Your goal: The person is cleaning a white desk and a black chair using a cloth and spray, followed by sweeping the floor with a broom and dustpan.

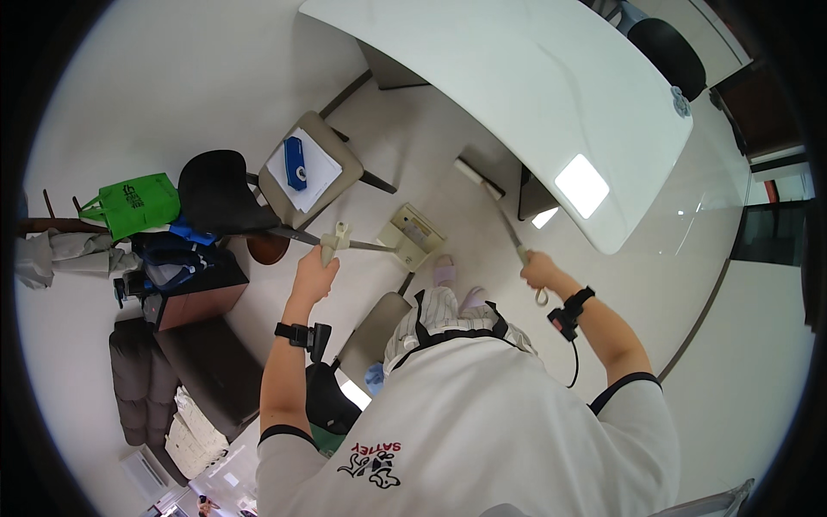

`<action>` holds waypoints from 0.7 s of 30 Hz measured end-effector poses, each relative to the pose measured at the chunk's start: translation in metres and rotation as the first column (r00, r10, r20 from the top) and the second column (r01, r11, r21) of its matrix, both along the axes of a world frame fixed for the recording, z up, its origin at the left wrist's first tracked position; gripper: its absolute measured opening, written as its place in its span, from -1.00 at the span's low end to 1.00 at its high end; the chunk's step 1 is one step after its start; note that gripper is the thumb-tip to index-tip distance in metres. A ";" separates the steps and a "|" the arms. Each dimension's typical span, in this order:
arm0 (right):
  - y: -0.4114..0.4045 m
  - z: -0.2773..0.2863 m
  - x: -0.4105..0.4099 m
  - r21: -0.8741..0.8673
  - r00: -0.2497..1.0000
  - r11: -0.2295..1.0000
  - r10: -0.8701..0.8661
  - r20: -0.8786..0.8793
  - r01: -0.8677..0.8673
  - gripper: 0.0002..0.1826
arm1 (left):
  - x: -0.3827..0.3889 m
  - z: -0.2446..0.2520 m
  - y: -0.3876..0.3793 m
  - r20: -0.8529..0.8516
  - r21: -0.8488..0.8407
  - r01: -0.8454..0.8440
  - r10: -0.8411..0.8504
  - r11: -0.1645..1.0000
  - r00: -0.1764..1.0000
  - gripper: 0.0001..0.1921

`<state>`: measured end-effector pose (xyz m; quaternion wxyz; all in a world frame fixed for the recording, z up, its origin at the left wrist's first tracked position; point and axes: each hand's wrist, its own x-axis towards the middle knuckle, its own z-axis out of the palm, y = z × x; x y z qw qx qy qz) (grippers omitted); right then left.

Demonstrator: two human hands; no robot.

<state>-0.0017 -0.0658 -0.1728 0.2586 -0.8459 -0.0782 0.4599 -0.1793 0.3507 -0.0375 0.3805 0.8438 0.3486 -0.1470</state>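
My left hand [314,278] grips the pale handle of a long-handled dustpan [411,238], whose cream pan stands on the floor before my feet. A small item with a blue part lies in the pan. My right hand [541,270] is closed around the handle of a long-handled broom [479,178]. The broom's cream head with a dark edge rests on the floor beside the white table [620,129], to the right of the dustpan and apart from it. A loop sticks out below my right hand.
A chair [353,158] at the left holds papers and a blue pouch [294,163]. Farther left are a black chair [219,190], a green bag [139,203] and a dark sofa [210,365]. Another chair [375,336] stands close by my left side. The table's curved edge runs ahead and right.
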 end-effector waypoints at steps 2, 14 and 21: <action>-0.009 -0.014 -0.036 -0.084 0.964 0.968 0.245 0.106 -0.237 -0.62 | 0.003 -0.002 -0.002 0.018 0.001 0.020 -0.020 1.000 1.000 -0.72; -0.054 0.121 -0.023 0.080 0.908 0.981 -0.131 -0.397 0.176 -0.54 | -0.001 -0.004 0.006 -0.015 -0.041 -0.050 0.049 0.998 0.999 -0.71; -0.009 0.103 0.000 0.133 0.977 0.983 -0.096 -0.192 0.123 -0.80 | -0.027 0.011 0.039 0.021 0.032 -0.069 0.068 0.997 0.997 -0.72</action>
